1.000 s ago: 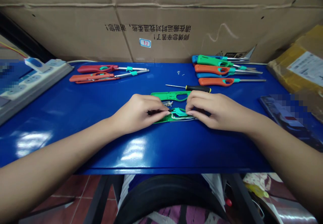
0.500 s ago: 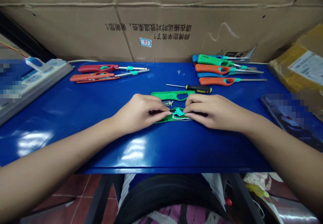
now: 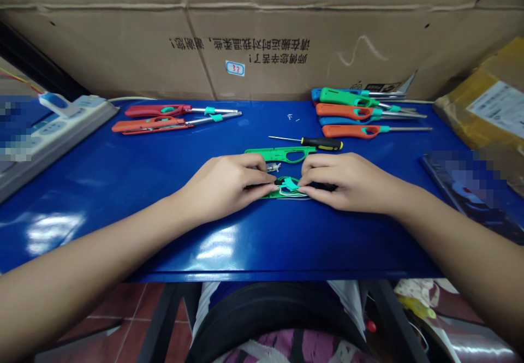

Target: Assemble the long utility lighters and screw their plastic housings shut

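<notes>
A green lighter half-shell point(image 3: 269, 194) lies flat near the table's middle, with a teal trigger point(image 3: 291, 183), a white wire and a dark part in it. My left hand point(image 3: 233, 183) is closed in a pinch at the dark part, left of the trigger. From the other side my right hand point(image 3: 339, 180) pinches the trigger's right edge. Fingers hide both ends of this shell. Just behind, the matching green half-shell point(image 3: 274, 154) rests with its inside up. A small clear-and-metal piece point(image 3: 273, 167) sits between the two halves.
A black-and-yellow screwdriver point(image 3: 322, 143) and several tiny screws point(image 3: 290, 117) lie farther back. Red and orange lighters point(image 3: 158, 111) are at back left; several coloured lighters point(image 3: 346, 131) are at back right. A power strip point(image 3: 61, 125), a dark phone-like slab point(image 3: 458, 194) and a large carton point(image 3: 135, 52) border the table.
My left fingers have shifted slightly around the dark part beside the trigger. The right hand stays almost where it was, and the teal trigger has moved very little.
</notes>
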Tool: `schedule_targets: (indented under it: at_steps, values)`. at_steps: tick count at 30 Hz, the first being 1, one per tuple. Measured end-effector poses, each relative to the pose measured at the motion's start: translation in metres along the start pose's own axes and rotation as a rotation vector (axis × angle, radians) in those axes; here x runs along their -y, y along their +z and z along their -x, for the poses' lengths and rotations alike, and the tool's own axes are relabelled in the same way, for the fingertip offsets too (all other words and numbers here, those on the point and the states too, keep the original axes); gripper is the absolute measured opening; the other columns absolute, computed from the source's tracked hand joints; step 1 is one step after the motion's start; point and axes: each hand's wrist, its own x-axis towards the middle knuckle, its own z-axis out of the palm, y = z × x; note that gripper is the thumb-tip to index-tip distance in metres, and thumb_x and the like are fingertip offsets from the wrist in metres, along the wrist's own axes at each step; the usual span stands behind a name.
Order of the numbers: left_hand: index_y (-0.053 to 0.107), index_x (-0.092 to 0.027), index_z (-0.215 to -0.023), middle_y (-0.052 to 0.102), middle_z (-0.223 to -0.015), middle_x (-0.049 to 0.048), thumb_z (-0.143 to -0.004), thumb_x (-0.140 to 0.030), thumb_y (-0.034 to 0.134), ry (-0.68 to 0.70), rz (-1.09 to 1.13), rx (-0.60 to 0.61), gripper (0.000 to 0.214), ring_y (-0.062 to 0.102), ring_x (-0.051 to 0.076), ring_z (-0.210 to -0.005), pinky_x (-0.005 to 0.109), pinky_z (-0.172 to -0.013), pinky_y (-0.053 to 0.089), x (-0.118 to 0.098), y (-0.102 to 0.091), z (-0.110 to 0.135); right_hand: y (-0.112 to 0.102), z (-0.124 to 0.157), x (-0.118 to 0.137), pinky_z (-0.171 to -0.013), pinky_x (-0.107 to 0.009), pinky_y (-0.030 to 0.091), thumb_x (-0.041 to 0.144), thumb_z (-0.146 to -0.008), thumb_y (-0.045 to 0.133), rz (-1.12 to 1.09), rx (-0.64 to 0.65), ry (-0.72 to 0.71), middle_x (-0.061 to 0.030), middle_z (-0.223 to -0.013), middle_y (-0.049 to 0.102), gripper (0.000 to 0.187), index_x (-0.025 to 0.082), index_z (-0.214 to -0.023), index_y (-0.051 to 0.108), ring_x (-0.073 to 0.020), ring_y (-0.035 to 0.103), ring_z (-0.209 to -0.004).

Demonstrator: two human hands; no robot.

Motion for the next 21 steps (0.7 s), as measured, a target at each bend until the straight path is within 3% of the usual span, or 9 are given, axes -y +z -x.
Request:
schedule_targets:
  at_steps: [12,21]
  values:
    - [0.077,-0.017,-0.113,0.074,-0.112,0.0075,-0.094,-0.033,0.065,-0.003,0.062,0.137,0.027,0.073,0.022,-0.096,0.033,-0.085,0.060,-0.0001,-0.0105,0.0006,0.0003,0.0007,0.0005,-0.068,-0.027,0.044,0.025,-0.098,0.058,-0.004,-0.041,0.007,-0.0033,-0.094,0.068,0.016,0.018,-0.090,0.069,-0.0136,0.064,-0.078]
    - [0.075,-0.017,-0.117,0.073,-0.115,0.0084,-0.098,-0.035,0.061,0.031,-0.004,0.134,0.029,0.073,0.023,-0.100,0.036,-0.087,0.060,-0.0001,-0.0087,0.0019,0.0011,-0.0001,0.0013,-0.068,-0.027,0.044,0.025,-0.099,0.057,-0.025,-0.050,-0.007,-0.0042,-0.096,0.068,0.018,0.017,-0.092,0.071,-0.0131,0.063,-0.078]
